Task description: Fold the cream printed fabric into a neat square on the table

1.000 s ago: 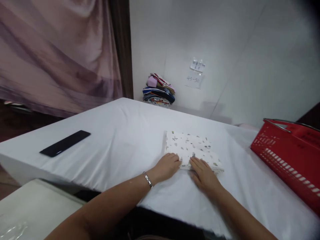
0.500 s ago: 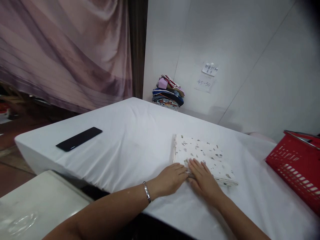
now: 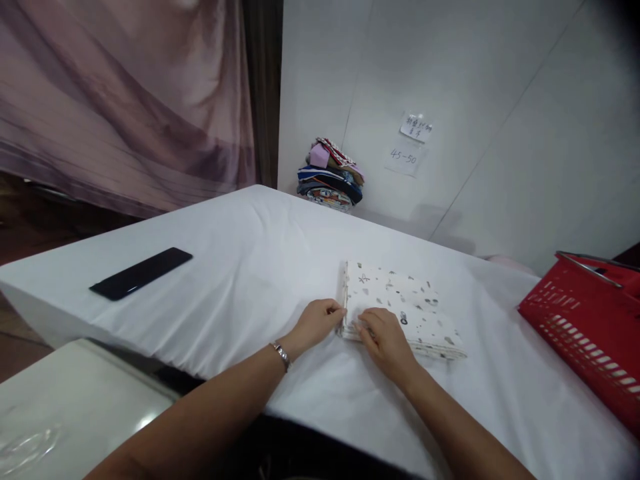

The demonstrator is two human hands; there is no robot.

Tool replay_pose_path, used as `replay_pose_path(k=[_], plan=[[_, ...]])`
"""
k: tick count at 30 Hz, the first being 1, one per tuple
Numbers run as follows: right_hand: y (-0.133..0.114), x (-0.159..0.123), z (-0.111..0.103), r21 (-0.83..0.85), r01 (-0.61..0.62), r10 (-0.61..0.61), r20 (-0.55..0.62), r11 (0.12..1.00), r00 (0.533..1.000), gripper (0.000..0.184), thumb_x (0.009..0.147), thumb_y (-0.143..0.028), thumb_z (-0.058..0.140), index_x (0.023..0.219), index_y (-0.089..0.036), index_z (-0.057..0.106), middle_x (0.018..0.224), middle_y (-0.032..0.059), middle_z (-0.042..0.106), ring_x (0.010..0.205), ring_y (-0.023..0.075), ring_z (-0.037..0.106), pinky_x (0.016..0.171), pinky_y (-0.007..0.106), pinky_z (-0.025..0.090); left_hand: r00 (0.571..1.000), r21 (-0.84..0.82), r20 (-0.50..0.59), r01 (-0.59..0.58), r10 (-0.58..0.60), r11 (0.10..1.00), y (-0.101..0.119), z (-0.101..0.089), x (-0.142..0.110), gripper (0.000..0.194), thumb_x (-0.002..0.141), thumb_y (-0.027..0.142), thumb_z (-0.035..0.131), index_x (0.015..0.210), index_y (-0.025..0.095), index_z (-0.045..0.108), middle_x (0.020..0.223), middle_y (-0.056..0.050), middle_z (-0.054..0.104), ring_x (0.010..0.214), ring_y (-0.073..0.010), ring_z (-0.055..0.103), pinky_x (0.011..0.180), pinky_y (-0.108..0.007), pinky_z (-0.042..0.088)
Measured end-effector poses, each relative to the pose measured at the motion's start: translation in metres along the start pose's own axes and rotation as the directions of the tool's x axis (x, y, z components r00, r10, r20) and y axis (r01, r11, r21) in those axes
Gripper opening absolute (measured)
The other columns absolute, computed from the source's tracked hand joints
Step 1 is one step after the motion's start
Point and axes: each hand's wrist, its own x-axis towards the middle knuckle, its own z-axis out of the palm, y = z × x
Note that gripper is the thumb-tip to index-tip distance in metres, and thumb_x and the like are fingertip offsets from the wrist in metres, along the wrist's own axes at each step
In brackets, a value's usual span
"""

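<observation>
A folded white cloth with a small grey-and-brown print lies in a flat, layered rectangle on the white-covered table. At its left edge, near the front corner, my left hand has thumb and fingertips closed in a pinch on the side of the fold. My right hand rests over the near left part of the cloth, fingers bent and thumb drawn in toward them, gripping at the upper layer. Its palm hides part of the front edge.
A black flat slab-like object lies at the table's left. Folded garments are stacked at the back by the wall, under paper signs. A red plastic basket stands at the right. A pale surface sits lower left.
Both hands have gone from lying flat together on the cloth's front to bent fingers. My left hand has shifted left to the cloth's edge, apart from the right. The view has moved slightly.
</observation>
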Motion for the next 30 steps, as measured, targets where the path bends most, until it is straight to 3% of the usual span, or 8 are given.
replay_pose_path(k=[4,10,14,20,26,30], plan=[[-0.009,0.012,0.008,-0.051,-0.088,0.091,0.067,0.995,0.994,0.014,0.085,-0.028,0.051,0.078,-0.019,0.057,0.079,0.0035,0.057,0.077,0.0178,0.051,0.070,0.031,0.036,1.000,0.021,0.019,0.009,-0.009,1.000,-0.002,0.002,0.000,0.025,0.071,0.038,0.052,0.066,0.016,0.062,0.064,0.001,0.061,0.062,-0.0129,0.053,0.058,-0.023,0.038],[-0.006,0.009,0.012,-0.048,-0.068,0.073,0.123,0.997,0.990,0.010,0.085,-0.026,0.052,0.080,-0.018,0.056,0.082,0.0040,0.056,0.078,0.0174,0.049,0.069,0.029,0.036,0.999,0.054,0.044,0.008,-0.011,0.999,-0.008,0.004,0.003,0.023,0.071,0.037,0.050,0.066,0.017,0.062,0.064,0.001,0.062,0.063,-0.0133,0.054,0.056,-0.023,0.038],[0.000,0.007,0.013,0.012,-0.010,0.008,0.108,1.000,0.994,0.016,0.089,-0.025,0.044,0.083,-0.018,0.058,0.083,0.0052,0.056,0.080,0.0174,0.050,0.071,0.029,0.038,0.998,0.070,0.066,-0.009,0.005,0.998,-0.007,0.003,0.003,0.024,0.071,0.037,0.051,0.065,0.017,0.062,0.064,0.001,0.062,0.062,-0.0130,0.053,0.056,-0.023,0.037],[0.000,0.006,0.013,0.184,-0.039,0.032,0.040,0.982,0.999,0.021,0.090,-0.022,0.040,0.075,-0.020,0.055,0.076,0.0026,0.056,0.076,0.0154,0.050,0.069,0.027,0.039,0.997,0.102,0.082,-0.012,0.003,0.995,-0.001,-0.001,0.000,0.019,0.069,0.034,0.051,0.062,0.018,0.059,0.060,0.003,0.059,0.059,-0.0114,0.050,0.052,-0.022,0.034],[-0.003,0.004,0.017,0.086,-0.040,0.038,0.025,0.996,0.999,0.012,0.088,-0.027,0.046,0.082,-0.020,0.054,0.081,0.0036,0.057,0.077,0.0167,0.050,0.068,0.028,0.039,0.996,0.121,0.086,-0.006,-0.005,0.993,-0.001,0.001,0.000,0.019,0.069,0.032,0.050,0.059,0.017,0.057,0.058,0.003,0.057,0.056,-0.0105,0.048,0.050,-0.022,0.033],[-0.004,0.005,0.018,0.121,-0.050,0.048,0.018,0.991,0.999,0.017,0.090,-0.023,0.042,0.078,-0.020,0.054,0.079,0.0031,0.056,0.077,0.0162,0.050,0.068,0.028,0.039,0.996,0.119,0.085,-0.012,0.002,0.993,-0.001,0.000,-0.001,0.019,0.069,0.032,0.049,0.062,0.017,0.060,0.060,0.003,0.059,0.057,-0.0107,0.049,0.052,-0.022,0.033]])
